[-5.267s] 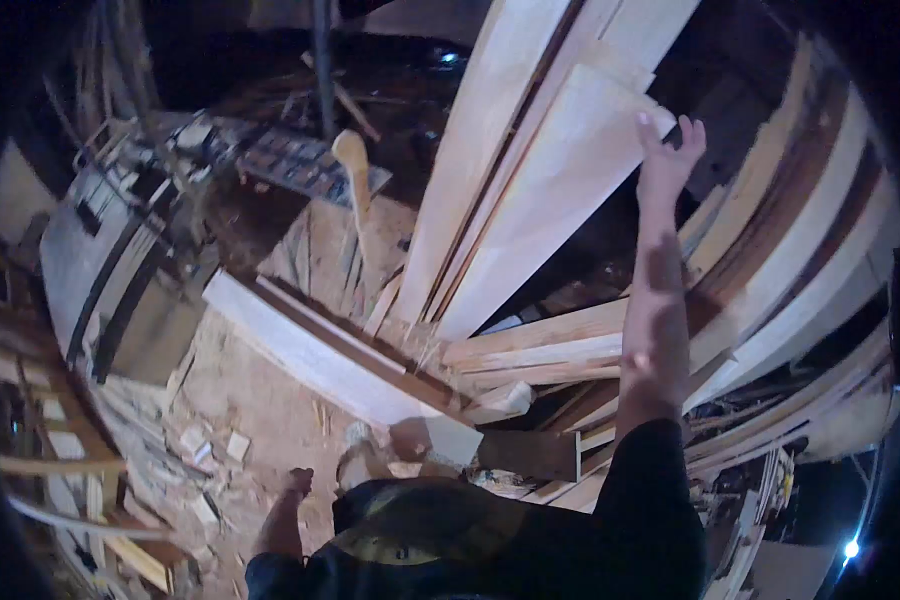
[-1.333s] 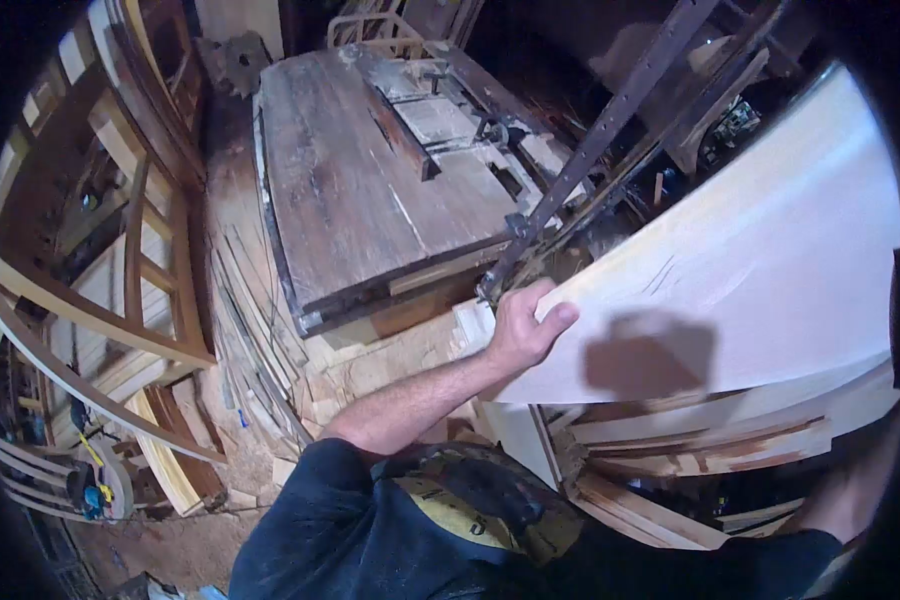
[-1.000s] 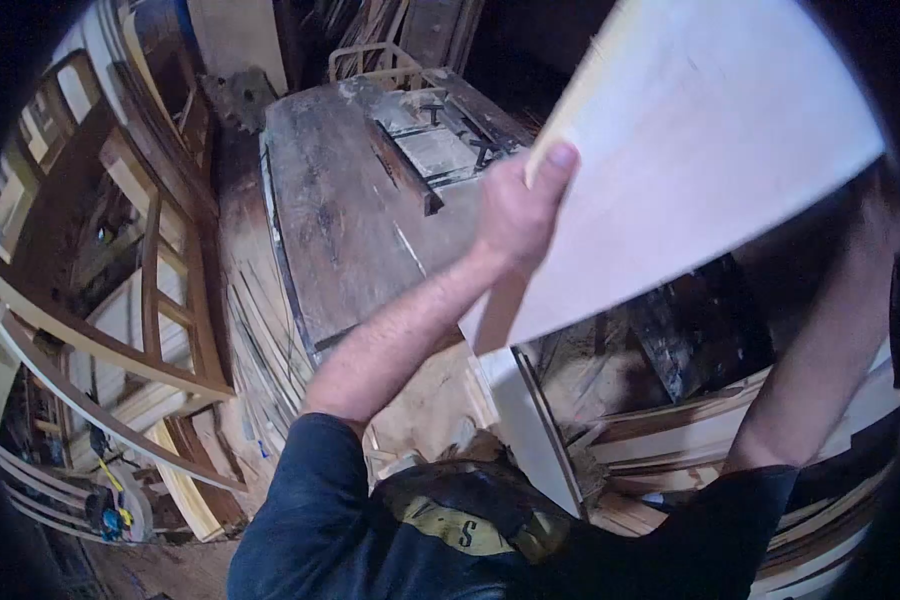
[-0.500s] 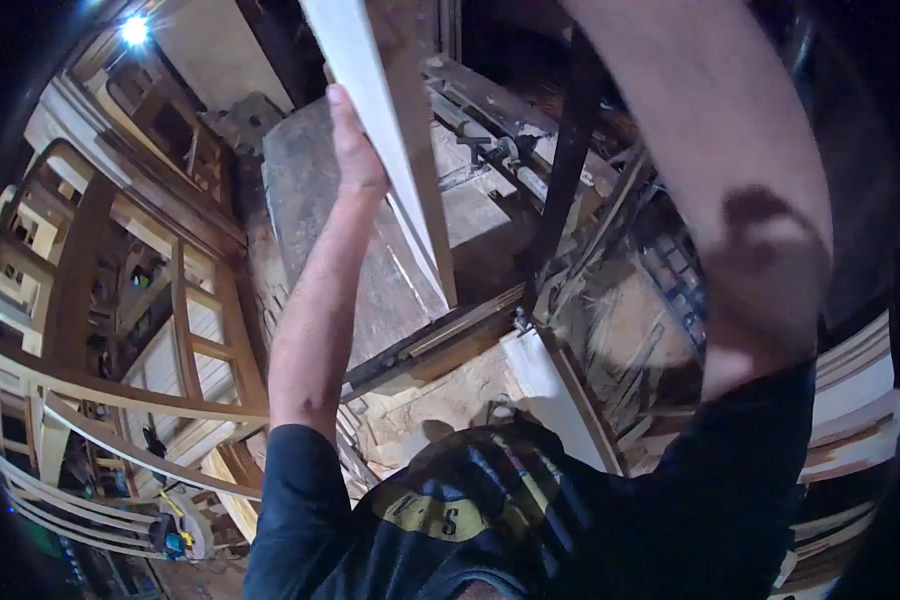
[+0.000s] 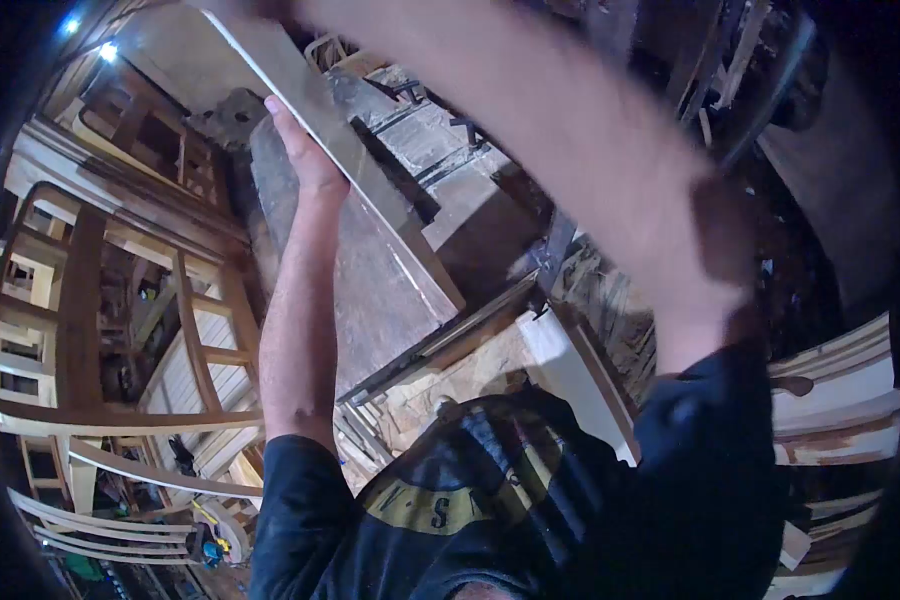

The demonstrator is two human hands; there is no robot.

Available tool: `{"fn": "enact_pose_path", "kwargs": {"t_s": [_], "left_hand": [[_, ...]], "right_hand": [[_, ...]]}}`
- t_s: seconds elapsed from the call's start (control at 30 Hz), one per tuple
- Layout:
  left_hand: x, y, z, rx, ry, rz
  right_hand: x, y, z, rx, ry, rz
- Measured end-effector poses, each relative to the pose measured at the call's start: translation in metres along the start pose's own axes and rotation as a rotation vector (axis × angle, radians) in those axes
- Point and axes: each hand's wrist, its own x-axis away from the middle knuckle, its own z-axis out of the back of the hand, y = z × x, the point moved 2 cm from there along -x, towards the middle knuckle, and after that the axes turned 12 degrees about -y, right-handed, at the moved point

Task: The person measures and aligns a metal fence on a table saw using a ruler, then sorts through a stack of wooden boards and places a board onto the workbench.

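A long, pale wooden board (image 5: 363, 175) slants from the upper left down to the front edge of a worn, dusty machine table (image 5: 380, 300). My left hand (image 5: 315, 160) grips the board's left side, thumb lying along it; the other fingers are hidden behind the wood. My right arm reaches across the top of the view, smeared by motion. Only a blurred bit of my right hand (image 5: 258, 8) shows at the top edge, near the board's far end, and its fingers cannot be made out.
Curved wooden frames (image 5: 90, 300) stand at the left. Dark clamp-like metal parts (image 5: 465, 130) sit beyond the board. A white panel (image 5: 570, 370) leans below the table's front edge, among wood shavings and scraps. Stacked planks (image 5: 840, 400) are at the right.
The board has swung to the left at its far end and turned, showing its broad face. My left hand moved left with it, and my right arm swept left across the top.
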Motion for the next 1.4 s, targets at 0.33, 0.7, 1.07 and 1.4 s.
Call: {"fn": "enact_pose_path", "kwargs": {"t_s": [0.33, 0.7, 1.07, 1.4], "left_hand": [[-0.022, -0.035, 0.104, 0.297, -0.594, 0.12], [0.022, 0.005, 0.147, 0.285, -0.654, 0.164], [0.079, 0.039, 0.187, 0.278, -0.584, 0.063], [0.118, 0.025, 0.232, 0.614, -0.796, -0.021]], "right_hand": [[0.367, -0.025, -0.229, -0.848, -0.267, -0.834], [0.424, -0.018, -0.286, -0.502, -0.622, -1.029], [0.414, -0.03, -0.323, -0.553, -0.586, -0.942], [0.404, -0.021, -0.204, -0.398, -0.569, -0.474]]}}
